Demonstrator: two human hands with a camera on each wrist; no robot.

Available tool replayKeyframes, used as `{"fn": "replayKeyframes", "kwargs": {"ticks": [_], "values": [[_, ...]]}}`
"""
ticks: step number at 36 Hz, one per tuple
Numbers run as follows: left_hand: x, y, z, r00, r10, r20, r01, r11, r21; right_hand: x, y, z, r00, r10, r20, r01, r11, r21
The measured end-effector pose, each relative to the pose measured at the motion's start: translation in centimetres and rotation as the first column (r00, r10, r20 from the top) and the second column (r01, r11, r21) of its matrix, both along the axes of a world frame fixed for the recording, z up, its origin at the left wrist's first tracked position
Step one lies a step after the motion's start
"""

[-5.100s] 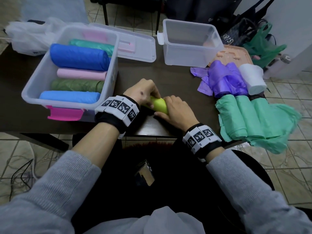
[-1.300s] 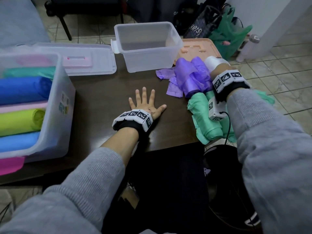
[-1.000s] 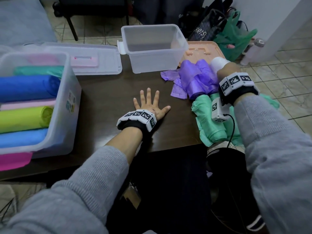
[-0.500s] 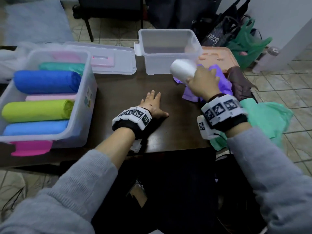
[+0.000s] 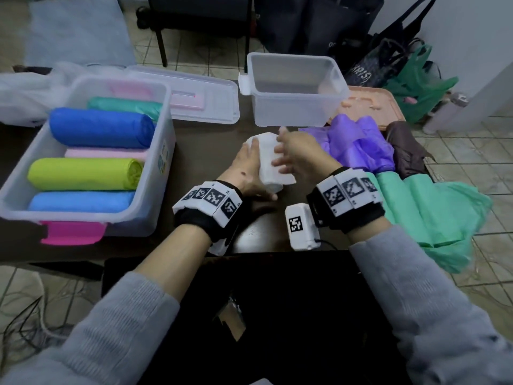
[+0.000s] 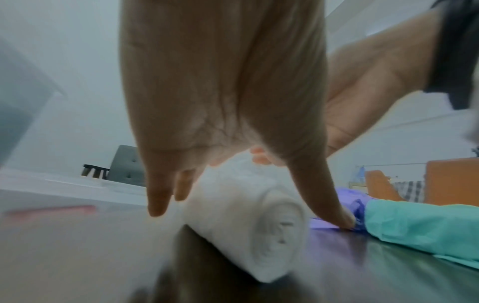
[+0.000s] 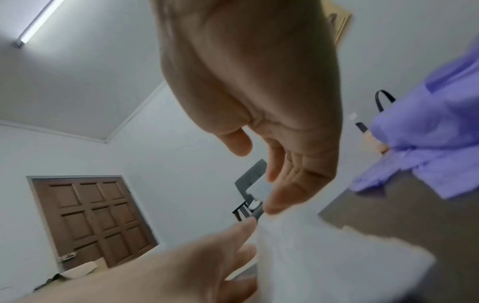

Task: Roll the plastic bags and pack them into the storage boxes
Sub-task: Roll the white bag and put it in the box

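Hands: two, both at one white bag roll (image 5: 268, 162) on the dark tabletop (image 5: 205, 151).
Left hand (image 5: 247, 173): fingers fairly straight and spread, lying against the roll's left side; in the left wrist view the thumb reaches down on the roll's other side to the tabletop.
Right hand (image 5: 298, 155): fingers loosely extended over the roll's right side; the blur hides whether they touch it or grip it, so I cannot tell.
White roll: one, lying on its side between the two boxes, its coiled end toward the person.
Storage boxes: two, both clear plastic, both uncovered.
Left box (image 5: 155, 207): holds six rolls in view: one pink at the back, one teal, one dark blue (image 5: 101, 127), one pale pink, one lime green (image 5: 83, 174), one light blue (image 5: 80, 202).
Right box (image 5: 294, 112): nothing seen inside, just beyond the white roll.
Lids: two, one clear with a pink clasp (image 5: 205, 100) behind the left box, one peach (image 5: 372, 105) behind the right box.
Loose bags on the right: one purple heap (image 5: 358, 145), one brown bundle (image 5: 405, 151), one green pile (image 5: 433, 215) hanging over the tabletop edge.
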State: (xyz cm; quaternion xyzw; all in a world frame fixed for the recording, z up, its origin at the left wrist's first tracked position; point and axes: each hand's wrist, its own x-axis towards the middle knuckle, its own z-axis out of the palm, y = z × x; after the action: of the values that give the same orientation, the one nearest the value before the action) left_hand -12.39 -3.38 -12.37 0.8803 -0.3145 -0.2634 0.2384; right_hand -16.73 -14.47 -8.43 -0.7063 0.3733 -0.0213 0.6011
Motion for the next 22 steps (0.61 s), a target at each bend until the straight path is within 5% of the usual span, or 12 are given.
{"fn": "replayKeyframes", "kwargs": {"ticks": [7,13,17,22], "values": [[-2.1,-1.1,0.7,0.987,0.082,0.137,-0.078,0.996,-0.033,-0.4,-3.6,0.7,0.992,-0.111,0.066,0.123,0.965,-0.23],[-1.0,0.4,2.0,0.971,0.24,-0.008,-0.234,0.936,-0.262,-1.4,-4.9,-1.0,0.997,-0.035,-0.065,0.007,0.923,-0.384],[0.8,2.0,1.8,0.832,0.544,-0.111,-0.545,0.763,-0.346,-1.7,-4.3,-2.2,0.95,0.174,-0.261,-0.278,0.853,-0.443],[2.4,2.8,1.4,0.628,0.718,-0.299,-0.77,0.519,-0.371,-1.5,-2.1,-2.3,0.884,0.335,-0.327,-0.466,0.578,-0.67]]}}
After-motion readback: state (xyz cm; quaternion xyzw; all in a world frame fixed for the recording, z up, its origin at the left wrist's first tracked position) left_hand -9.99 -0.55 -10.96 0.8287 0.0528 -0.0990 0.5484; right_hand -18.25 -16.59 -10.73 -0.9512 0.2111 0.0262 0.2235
